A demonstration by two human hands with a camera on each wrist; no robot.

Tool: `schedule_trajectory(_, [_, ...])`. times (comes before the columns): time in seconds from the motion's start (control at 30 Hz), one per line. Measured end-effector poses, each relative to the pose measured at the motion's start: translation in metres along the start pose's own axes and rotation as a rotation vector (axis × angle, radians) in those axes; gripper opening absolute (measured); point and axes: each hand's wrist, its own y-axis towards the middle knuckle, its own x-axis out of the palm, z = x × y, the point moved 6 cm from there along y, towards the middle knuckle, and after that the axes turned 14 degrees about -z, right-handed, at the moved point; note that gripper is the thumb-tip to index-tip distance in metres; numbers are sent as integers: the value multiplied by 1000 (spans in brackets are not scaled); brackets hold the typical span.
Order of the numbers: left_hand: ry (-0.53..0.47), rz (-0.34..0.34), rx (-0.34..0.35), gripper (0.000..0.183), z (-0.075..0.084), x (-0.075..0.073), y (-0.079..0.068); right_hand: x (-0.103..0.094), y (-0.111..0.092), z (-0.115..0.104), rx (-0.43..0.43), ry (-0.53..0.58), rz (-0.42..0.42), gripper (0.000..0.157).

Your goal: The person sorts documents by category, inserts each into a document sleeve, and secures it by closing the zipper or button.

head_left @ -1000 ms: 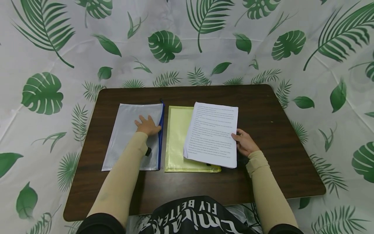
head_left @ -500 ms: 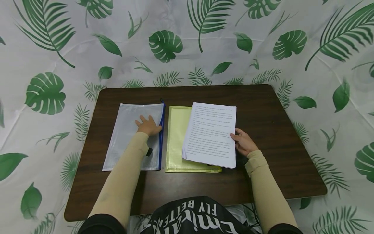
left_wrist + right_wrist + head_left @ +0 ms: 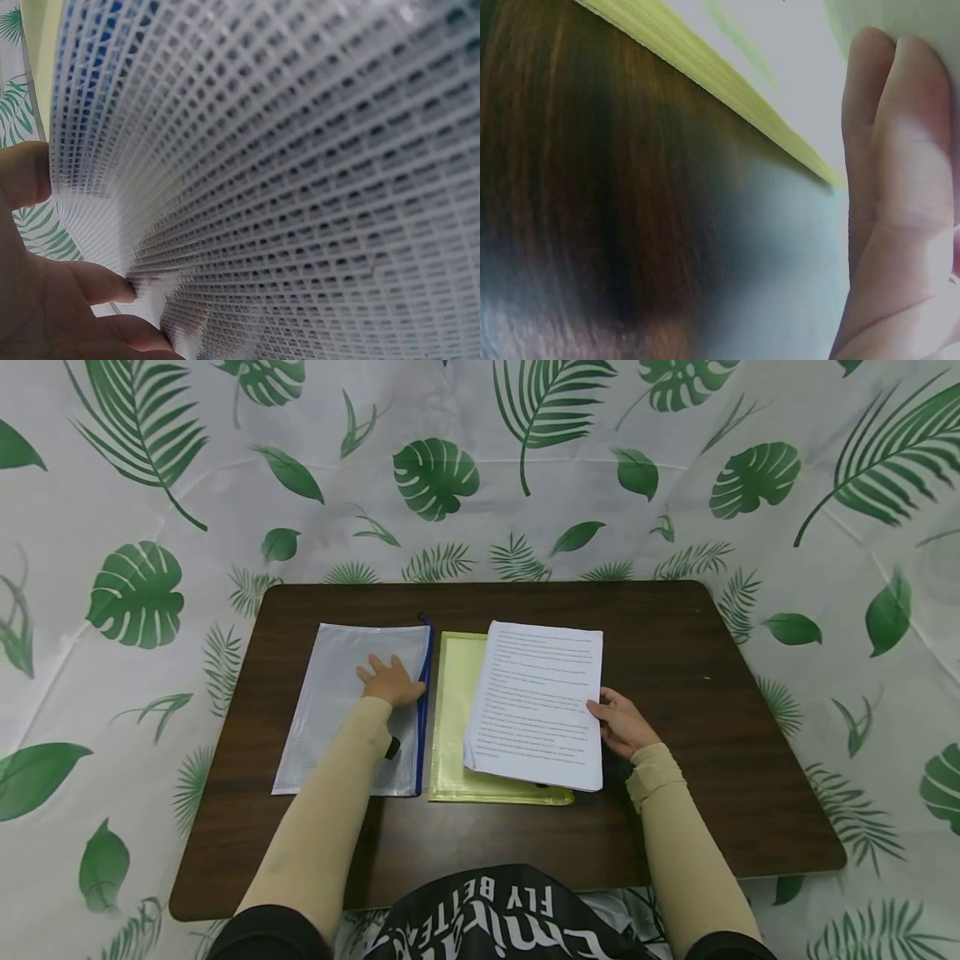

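My left hand [image 3: 392, 682] rests with spread, straight fingers on a clear mesh zip pouch [image 3: 337, 668] that has a blue zip edge. Its white grid fills much of the left wrist view, where the fingertips [image 3: 116, 286] touch it. My right hand [image 3: 622, 723] pinches the right edge of a stack of printed paper [image 3: 536, 702], thumb on top and fingers underneath. The stack overlaps the right part of a yellow mesh pouch [image 3: 453, 718]. In the right wrist view the fingers [image 3: 911, 172] lie against the paper's underside, with the yellow pouch's edge [image 3: 727, 90] beyond.
Both pouches lie side by side on a dark wood-grain table [image 3: 750, 802] with rounded corners. A leaf-print white cloth [image 3: 502, 477] hangs behind and spreads around it. Dark cables [image 3: 651, 910] show beyond the table's near edge.
The paper stack and my right hand have shifted slightly left over the yellow pouch. My left hand stays on the clear pouch. The head view has turned a little to the left.
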Motion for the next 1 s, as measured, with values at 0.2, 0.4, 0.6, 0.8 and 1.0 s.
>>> schedule_trajectory(0.2, [-1,-3,-4,90,6,0,1,2,3,0,7,-9,-5,40])
schedule_trajectory(0.4, [-18,0,-16,90,4,0,1,8,6,-3,-3,-7,-32,36])
schedule_trajectory(0.6, [12,0,-24,90,5,-1,1,13,11,-4,-13,12,-30,34])
schedule_trajectory(0.8, [10,-3,-25,90,5,-3,2,18,14,-5,-33,22,-36,31])
schedule_trajectory(1.0, [35,-9,-30,89,3,-1,5,21,18,-4,-24,12,-37,30])
